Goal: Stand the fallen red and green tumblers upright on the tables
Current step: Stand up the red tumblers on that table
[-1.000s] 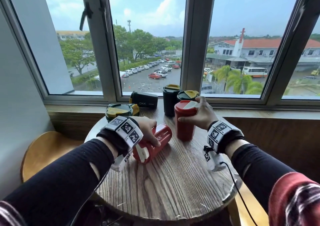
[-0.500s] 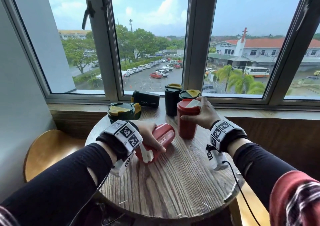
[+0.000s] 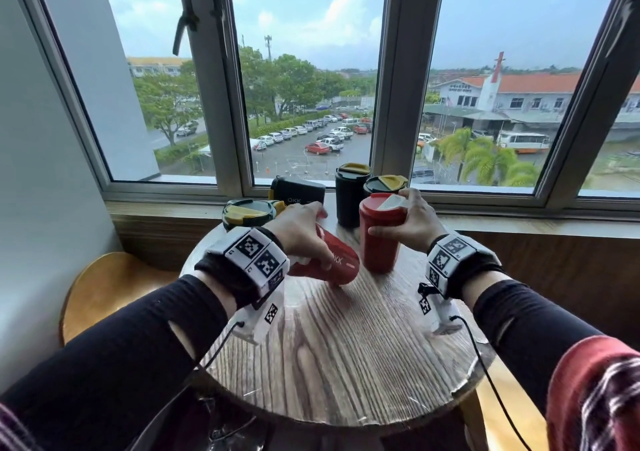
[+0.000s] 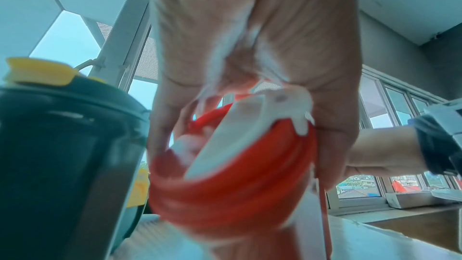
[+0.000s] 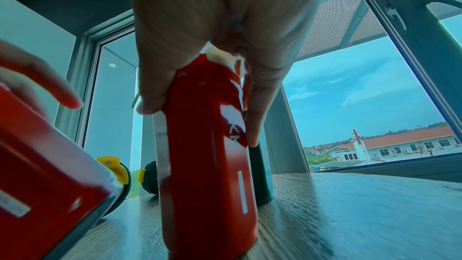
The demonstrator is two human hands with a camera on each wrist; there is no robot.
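Note:
My left hand (image 3: 306, 230) grips a red tumbler (image 3: 332, 263) near its white-flapped lid (image 4: 237, 145) and holds it tilted, lid end raised, base low over the round wooden table (image 3: 346, 364). Just to its right a second red tumbler (image 3: 379, 239) stands upright, and my right hand (image 3: 407, 222) grips it round the top (image 5: 207, 145). Behind, one green tumbler (image 3: 249, 212) lies with its yellow-flapped lid towards me, and another green tumbler (image 3: 298, 191) lies on its side by the sill. Two more green tumblers (image 3: 351, 196) stand upright at the back.
The table is small, and its rim (image 3: 349, 423) lies close in front of me. A wooden window sill (image 3: 519, 225) and window frame run along the far side. A wooden stool seat (image 3: 104, 294) sits low on the left, beside the grey wall.
My left hand has raised the lid end of the lying red tumbler, so it now tilts upward. My right hand still holds the upright red tumbler in the same place.

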